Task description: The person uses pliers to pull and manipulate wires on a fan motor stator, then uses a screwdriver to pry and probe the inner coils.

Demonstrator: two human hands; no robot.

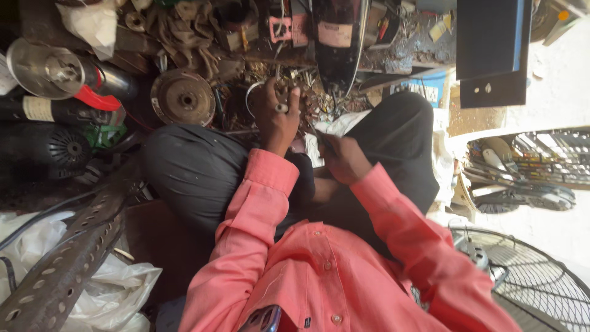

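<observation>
I sit with black trousers [196,166] and pink sleeves in view. My left hand [278,117], a ring on one finger, reaches into a heap of small metal parts [307,92] on the floor between my knees, next to a thin metal hoop [249,98]; its fingertips are buried, so any grasp is hidden. My right hand [342,158] is closed around a thin dark tool [321,139] that points toward the heap. A white cloth [335,126] lies just beyond it.
A round rusty metal disc [182,96] lies left of the heap, a black cylinder [338,37] behind it. At left: a black motor [61,147], perforated metal strip [67,258], white plastic bags [110,295]. At right: black panel [491,49], fan grille [528,276].
</observation>
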